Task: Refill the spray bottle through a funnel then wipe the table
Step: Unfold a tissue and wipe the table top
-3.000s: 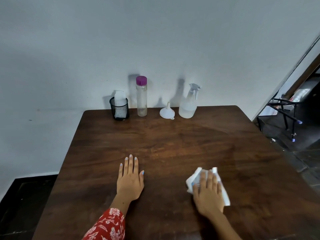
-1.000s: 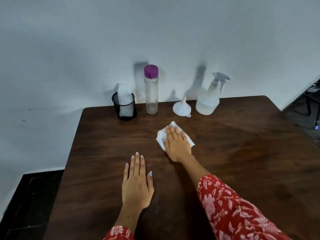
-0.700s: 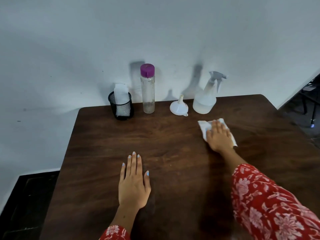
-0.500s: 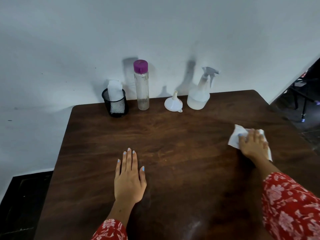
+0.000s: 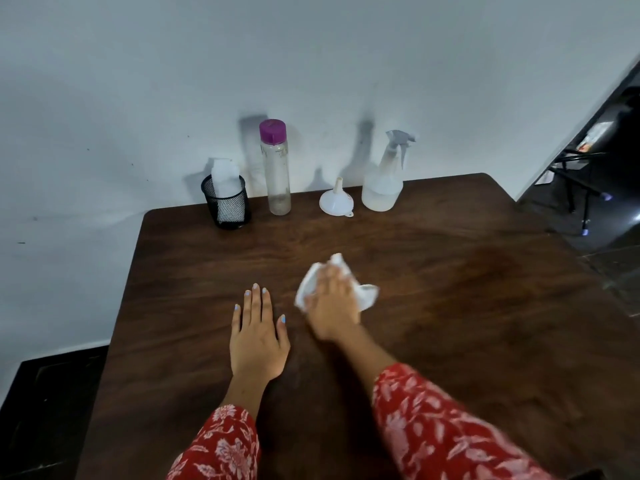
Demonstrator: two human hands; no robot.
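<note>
The right hand (image 5: 334, 308) pressed a white cloth (image 5: 366, 295) onto the counter (image 5: 450, 271) mid-surface, its finger pose blurred. The left hand (image 5: 258, 336) lay flat beside it, fingers straight.

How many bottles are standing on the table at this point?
2. The purple-capped bottle stands at the back edge, right of the mesh cup. The spray bottle stands further right, just past the funnel. None seems hidden.

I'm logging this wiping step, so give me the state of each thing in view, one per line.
spray bottle: upright, sprayer on, partly filled
funnel: upside down, spout up
tall bottle: upright, purple cap on
mesh cup: upright, holds white item
cloth: bunched under right hand
left hand: flat on table
</note>
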